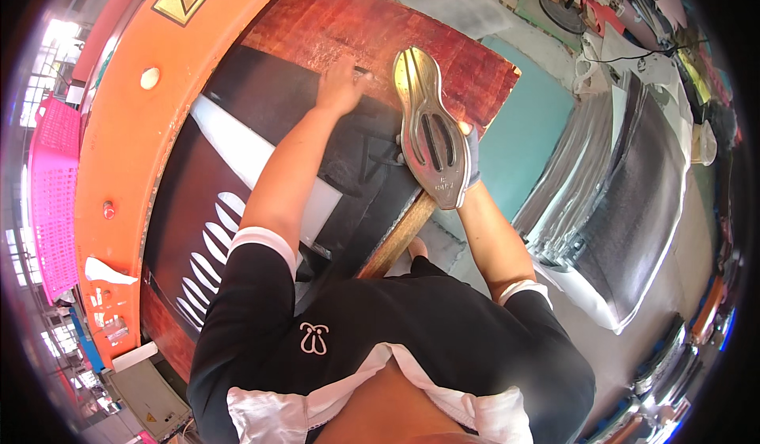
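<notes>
My right hand [473,157], partly covered in grey, grips a metal sole-shaped cutting die [433,139] by its right edge. The die is held tilted, its narrow slots facing up and its far end shiny yellow. Most of my right fingers are hidden behind it. My left hand [340,88] is closed at the far edge of a black sheet [273,88], with a bit of dark material between thumb and fingers. The sheet lies over a worn red cutting board [340,24]. Long rounded cut-outs [207,246] show as pale gaps in the sheet near my left arm.
An orange machine beam [119,151] curves along the left, with a pink plastic basket [54,199] beyond it. To the right, a stack of black and grey sheets [625,199] stands beside a teal surface [526,119]. A wooden edge [400,234] runs in front of me.
</notes>
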A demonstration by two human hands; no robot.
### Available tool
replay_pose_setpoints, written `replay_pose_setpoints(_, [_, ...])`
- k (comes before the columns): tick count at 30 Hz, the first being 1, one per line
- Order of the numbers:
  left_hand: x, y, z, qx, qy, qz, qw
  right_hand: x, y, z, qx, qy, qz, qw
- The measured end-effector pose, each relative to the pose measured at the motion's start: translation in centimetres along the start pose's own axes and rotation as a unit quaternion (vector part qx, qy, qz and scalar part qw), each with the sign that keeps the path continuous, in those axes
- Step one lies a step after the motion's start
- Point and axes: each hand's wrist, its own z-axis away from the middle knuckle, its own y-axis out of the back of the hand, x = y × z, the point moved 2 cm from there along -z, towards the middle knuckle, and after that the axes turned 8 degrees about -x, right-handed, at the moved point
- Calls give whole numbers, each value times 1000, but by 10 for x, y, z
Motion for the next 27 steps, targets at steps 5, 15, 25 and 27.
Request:
replay_pose_setpoints(5, [40, -17, 34, -53, -195, 42, 979, -1, 4, -1, 35, -3, -56, 998])
replay_pose_setpoints(15, [31, 19, 152, 9, -27, 15, 999, 0, 0, 0, 0, -17, -59, 998])
replay_pose_setpoints(25, [110, -7, 224, -32, -120, -1, 992, 2, 5, 0, -9, -22, -4, 1000])
replay_pose_setpoints(27, [106, 4, 227, -41, -103, -55, 992, 1, 6, -1, -51, -35, -16, 998])
